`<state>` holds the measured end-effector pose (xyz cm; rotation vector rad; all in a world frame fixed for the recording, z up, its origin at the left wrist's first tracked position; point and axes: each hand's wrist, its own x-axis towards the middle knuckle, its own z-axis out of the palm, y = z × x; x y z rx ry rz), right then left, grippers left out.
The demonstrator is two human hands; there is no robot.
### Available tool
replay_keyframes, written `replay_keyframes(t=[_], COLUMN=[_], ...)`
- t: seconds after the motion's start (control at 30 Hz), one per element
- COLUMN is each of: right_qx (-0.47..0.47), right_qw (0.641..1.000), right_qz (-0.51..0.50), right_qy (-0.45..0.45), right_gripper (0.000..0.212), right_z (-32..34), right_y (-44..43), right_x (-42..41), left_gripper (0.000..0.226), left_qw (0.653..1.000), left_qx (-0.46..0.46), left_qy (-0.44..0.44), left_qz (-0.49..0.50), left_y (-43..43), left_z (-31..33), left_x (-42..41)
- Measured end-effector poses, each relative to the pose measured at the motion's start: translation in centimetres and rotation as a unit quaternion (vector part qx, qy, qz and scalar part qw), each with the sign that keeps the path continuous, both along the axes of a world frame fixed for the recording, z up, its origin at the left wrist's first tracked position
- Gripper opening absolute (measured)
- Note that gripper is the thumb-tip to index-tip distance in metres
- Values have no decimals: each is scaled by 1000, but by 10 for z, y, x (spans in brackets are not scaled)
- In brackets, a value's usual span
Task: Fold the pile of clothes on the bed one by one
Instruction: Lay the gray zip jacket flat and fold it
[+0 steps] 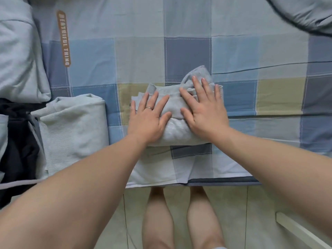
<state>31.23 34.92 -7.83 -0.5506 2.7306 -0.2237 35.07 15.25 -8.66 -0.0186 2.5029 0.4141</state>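
Our left hand [147, 119] and right hand [204, 112] press flat, fingers straight, on the folded grey garment [175, 128]; lifting off carelessly, we judge, could spring its far flap open.

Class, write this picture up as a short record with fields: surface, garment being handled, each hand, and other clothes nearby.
Surface: checked bedsheet
Garment being handled: grey garment, folded small, near the bed's front edge
Left hand: flat on the grey garment, fingers straight, ring on one finger
Right hand: flat on it too, fingers spread
Other clothes: folded pale garment to the left; dark garment further left
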Motion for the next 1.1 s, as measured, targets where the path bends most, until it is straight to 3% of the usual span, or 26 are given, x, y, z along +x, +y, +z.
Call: replay_keyframes(t=[0.1, 0.3, 0.5, 0.6, 0.73, 0.93, 1.0, 1.1], right_qx=[5, -62, -96, -110, -156, -250, -277, -294], right_qw=[999, 992, 988, 984, 934, 868, 835, 773], right_qz=[-25, -28, -40, -100, -322, -400, -417, -421], right_qy=[18, 103, 110, 94, -20, -155, -230, -373], right_gripper=[60, 64, 67, 76, 107, 130, 122, 79], right_z=[-36, -84, -90, -86, -71, -50, -44, -30], right_y=[3, 12, 13, 10, 9, 28, 42, 53], right_x=[-1, -3, -3, 2, 19, 13, 4, -3], left_gripper=[58, 59, 59, 57, 68, 111, 112, 110], left_qw=[999, 985, 981, 975, 942, 875, 859, 837], left_qx=[-8, -1, 9, 21, 0, 48, 49, 56], left_qy=[25, 161, 187, 204, 220, 145, 105, -2], left_qz=[27, 56, 53, 84, 253, 459, 498, 544], left_y=[0, 2, -1, -2, 2, 3, -1, -7], left_z=[-29, -78, -84, -87, -81, -64, -57, -44], left_x=[1, 10, 10, 12, 19, 22, 17, 8])
